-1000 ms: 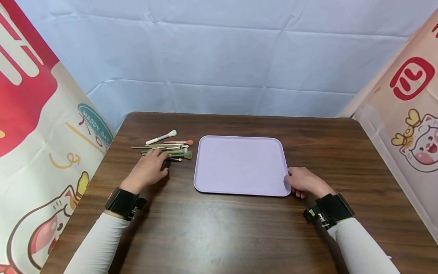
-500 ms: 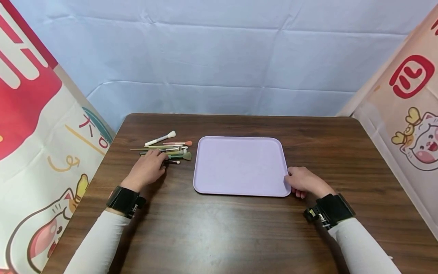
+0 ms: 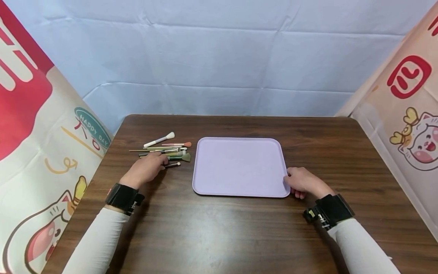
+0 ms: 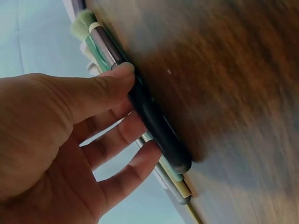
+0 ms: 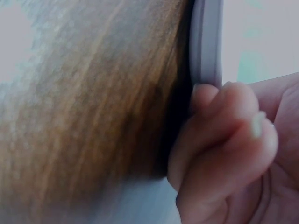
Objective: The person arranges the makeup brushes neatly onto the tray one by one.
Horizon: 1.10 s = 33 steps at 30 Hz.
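My left hand (image 3: 145,168) pinches a short black makeup brush (image 4: 159,126) between thumb and fingers. This brush has a small pale tip and lies at the near side of a group of brushes. Just beyond it is a green makeup brush (image 3: 186,157) with a fan-like green head. At the tray's lower right corner, my right hand (image 3: 303,181) grips the edge of the lilac rectangular tray (image 3: 239,167). In the right wrist view its fingers are curled at the rim, and the thumb is mostly hidden.
A white makeup brush (image 3: 159,140) lies farthest back, beside a pink brush (image 3: 178,144) with an orange head. Several thin brushes lie close together between these and the green one. The brown wooden table (image 3: 219,236) ends before a pale blue cloth (image 3: 212,57); printed cloths hang at both sides.
My left hand has shifted slightly nearer, drawing the black makeup brush a little away from the other brushes. My right hand stays at the tray's corner.
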Tool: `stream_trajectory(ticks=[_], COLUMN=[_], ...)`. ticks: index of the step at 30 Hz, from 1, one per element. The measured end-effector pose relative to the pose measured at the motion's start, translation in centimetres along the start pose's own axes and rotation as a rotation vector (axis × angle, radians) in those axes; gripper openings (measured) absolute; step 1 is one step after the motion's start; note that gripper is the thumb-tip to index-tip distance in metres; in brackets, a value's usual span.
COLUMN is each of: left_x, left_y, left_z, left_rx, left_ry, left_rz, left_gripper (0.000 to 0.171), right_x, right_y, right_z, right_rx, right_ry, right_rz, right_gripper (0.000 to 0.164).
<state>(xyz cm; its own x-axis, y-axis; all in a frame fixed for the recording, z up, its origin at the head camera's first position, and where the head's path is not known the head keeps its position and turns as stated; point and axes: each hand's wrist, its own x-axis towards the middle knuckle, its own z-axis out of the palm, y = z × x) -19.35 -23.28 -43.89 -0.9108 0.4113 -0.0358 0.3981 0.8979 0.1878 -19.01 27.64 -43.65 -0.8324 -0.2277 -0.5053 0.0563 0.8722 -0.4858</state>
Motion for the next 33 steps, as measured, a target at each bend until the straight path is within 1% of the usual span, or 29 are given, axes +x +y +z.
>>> stream_trajectory(ticks=[4,8,13,16,20,24,29,33], left_x=[0.1,0.6,1.4,1.7,1.9,2.1,2.6,3.3], left_y=[0.2,0.6,1.5,2.0,2.6,3.3,4.5,5.5], left_z=[-0.2,-0.6,-0.9,-1.2,-1.4,-1.7,-1.8,-1.8], left_rx=[-0.007,-0.006,-0.02,-0.027,-0.015,-0.022,-0.047,-0.028], left_ry=[-0.011,-0.022,-0.045,-0.076,-0.092,-0.089,-0.06,-0.031], left_rz=[0.009,0.021,0.021,0.006,0.008,0.011,0.031,0.047], left_gripper=[0.014,0.011,0.013,0.012,0.009,0.01,0.007,0.005], right_x=[-0.1,-0.1,-0.1,-0.1,-0.1,0.0,0.0,0.0], right_y=[0.0,0.0,0.0,0.0,0.0,0.0,0.1,0.0], right_z=[0.0,-0.1,-0.2,-0.2,-0.2,-0.1,0.0,0.1], right_rx=[0.003,-0.001,-0.009,-0.009,-0.004,-0.004,-0.004,0.001], right_ry=[0.002,0.006,0.009,0.009,0.004,-0.002,0.003,0.001], right_rz=[0.002,0.007,0.011,0.01,0.016,0.024,0.029,0.034], right_gripper=[0.017,0.017,0.016,0.017,0.017,0.017,0.017,0.016])
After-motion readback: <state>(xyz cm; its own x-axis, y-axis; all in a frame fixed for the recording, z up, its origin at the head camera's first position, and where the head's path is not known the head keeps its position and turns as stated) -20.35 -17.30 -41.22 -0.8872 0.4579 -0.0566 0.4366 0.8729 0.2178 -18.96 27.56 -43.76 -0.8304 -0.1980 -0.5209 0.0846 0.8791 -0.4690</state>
